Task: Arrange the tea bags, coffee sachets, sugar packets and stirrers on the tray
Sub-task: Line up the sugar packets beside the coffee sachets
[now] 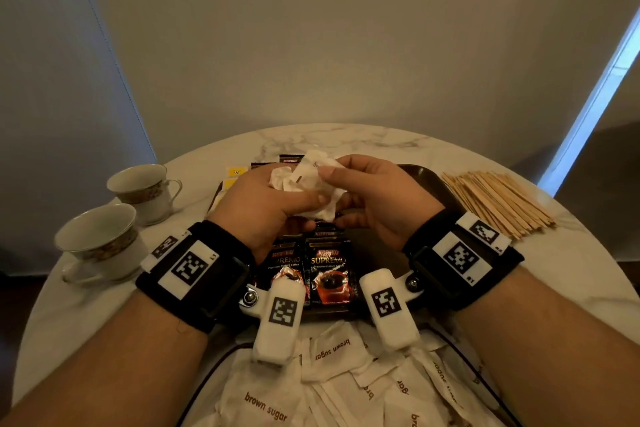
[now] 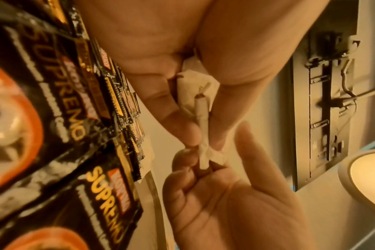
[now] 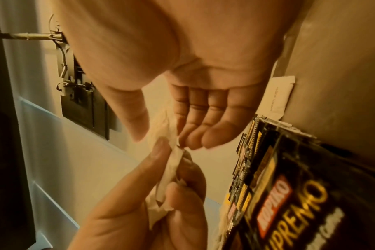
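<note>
Both hands hover over the dark tray (image 1: pixel 427 174). My left hand (image 1: pixel 294 199) grips a small bunch of white sugar packets (image 1: pixel 310 184), seen edge-on between its thumb and fingers in the left wrist view (image 2: pixel 201 108). My right hand (image 1: pixel 330 180) pinches the end of one of those packets (image 3: pixel 171 167). Black coffee sachets (image 1: pixel 329 270) lie in overlapping rows on the tray under the hands. Yellow tea bags (image 1: pixel 235 172) show at the tray's far left. Wooden stirrers (image 1: pixel 498 201) lie piled on the table to the right.
A loose heap of brown sugar packets (image 1: pixel 346 374) lies at the near edge of the round marble table (image 1: pixel 346 139). Two teacups (image 1: pixel 145 187) (image 1: pixel 100 239) stand at the left. A wall rises behind the table.
</note>
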Motion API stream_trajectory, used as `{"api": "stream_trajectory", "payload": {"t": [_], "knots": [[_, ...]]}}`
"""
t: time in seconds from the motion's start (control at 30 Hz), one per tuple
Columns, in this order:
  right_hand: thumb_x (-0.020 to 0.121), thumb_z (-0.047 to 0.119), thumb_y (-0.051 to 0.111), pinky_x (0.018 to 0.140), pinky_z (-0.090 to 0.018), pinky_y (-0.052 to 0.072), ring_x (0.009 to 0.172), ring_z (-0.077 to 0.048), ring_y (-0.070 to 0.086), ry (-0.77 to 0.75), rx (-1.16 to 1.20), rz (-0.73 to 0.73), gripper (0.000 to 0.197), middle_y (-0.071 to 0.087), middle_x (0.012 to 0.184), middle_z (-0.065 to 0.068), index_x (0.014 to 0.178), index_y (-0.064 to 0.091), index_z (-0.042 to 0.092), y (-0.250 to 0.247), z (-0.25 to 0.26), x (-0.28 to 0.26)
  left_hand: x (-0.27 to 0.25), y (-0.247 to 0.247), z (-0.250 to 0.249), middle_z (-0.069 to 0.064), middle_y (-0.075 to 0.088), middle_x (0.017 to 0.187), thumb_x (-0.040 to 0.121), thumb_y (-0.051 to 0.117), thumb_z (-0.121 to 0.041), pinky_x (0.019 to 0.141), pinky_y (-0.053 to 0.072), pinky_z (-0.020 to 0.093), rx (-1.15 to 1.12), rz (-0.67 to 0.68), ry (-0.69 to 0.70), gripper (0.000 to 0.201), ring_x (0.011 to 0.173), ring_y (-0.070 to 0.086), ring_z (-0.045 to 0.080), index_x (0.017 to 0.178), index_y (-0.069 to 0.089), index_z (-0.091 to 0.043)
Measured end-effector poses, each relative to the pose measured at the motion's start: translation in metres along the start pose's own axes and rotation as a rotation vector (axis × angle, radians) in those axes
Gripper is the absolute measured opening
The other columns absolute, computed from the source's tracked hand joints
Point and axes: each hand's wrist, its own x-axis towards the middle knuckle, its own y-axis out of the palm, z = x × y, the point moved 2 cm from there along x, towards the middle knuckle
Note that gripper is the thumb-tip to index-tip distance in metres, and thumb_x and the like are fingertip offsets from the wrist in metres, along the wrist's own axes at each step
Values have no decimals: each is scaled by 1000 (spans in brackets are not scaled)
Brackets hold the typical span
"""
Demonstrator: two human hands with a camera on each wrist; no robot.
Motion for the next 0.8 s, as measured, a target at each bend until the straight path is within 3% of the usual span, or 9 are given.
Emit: {"api": "stream_trajectory", "payload": {"t": [0.1, 0.2, 0.27, 0.4, 0.53, 0.6, 0.7, 0.8], "knots": [[90, 11, 74, 69, -31, 62, 85, -23, 75, -67, -50, -28, 13, 76, 104, -15, 102, 72, 5, -3, 0, 1, -1, 4, 2, 15, 77, 98, 78, 80, 3, 55, 55, 27, 41, 39, -11, 34, 81, 75, 24, 110, 70, -1], [92, 12, 72, 62, -27, 59, 75, -20, 74, -81, -26, -85, 8, 77, 96, -13, 92, 72, 4, -5, 0, 2, 0, 4, 2, 15, 76, 98, 78, 80, 3, 53, 55, 26, 19, 28, -36, 33, 80, 74, 23, 109, 69, -1], [95, 19, 70, 65, -29, 59, 76, -20, 73, -82, -41, -113, 16, 78, 94, -12, 90, 73, 5, -6, -2, 4, 1, 3, 1, 13, 76, 93, 78, 79, 6, 51, 55, 25, 4, 25, -50, 30, 76, 73, 22, 105, 69, -3], [96, 13, 68, 75, -37, 62, 89, -27, 74, -150, -61, -61, 11, 77, 100, -14, 99, 75, 5, -4, -1, 4, -1, 1, 0, 11, 76, 89, 77, 79, 7, 52, 56, 25, 56, 64, -58, 34, 73, 73, 20, 108, 68, -1], [94, 10, 70, 75, -37, 61, 87, -25, 74, -189, -69, -70, 8, 78, 96, -12, 97, 76, 7, -4, -1, 3, -3, 2, -2, 12, 76, 91, 69, 83, -13, 52, 56, 26, 57, 91, -50, 43, 74, 74, 22, 109, 69, -3], [94, 13, 70, 71, -32, 60, 82, -21, 74, -176, -77, -75, 8, 78, 92, -9, 94, 77, 8, -4, 0, 2, -3, 3, -3, 11, 76, 87, 74, 81, -22, 50, 55, 26, 50, 60, -32, 34, 70, 73, 21, 102, 70, -5], [91, 15, 74, 64, -28, 58, 78, -17, 72, -150, -57, -85, 11, 77, 93, -9, 98, 75, 8, -5, 0, 2, 1, -1, -3, 10, 76, 83, 86, 79, -17, 46, 54, 26, 14, -61, -3, 19, 67, 73, 21, 98, 68, -7], [82, 16, 82, 67, -31, 60, 80, -20, 70, -62, -93, -54, 27, 76, 102, -13, 106, 72, 8, -4, -4, 3, 4, -4, -4, 8, 77, 80, 89, 77, -12, 47, 56, 24, -84, -154, 5, 12, 64, 72, 19, 92, 65, -9]]}}
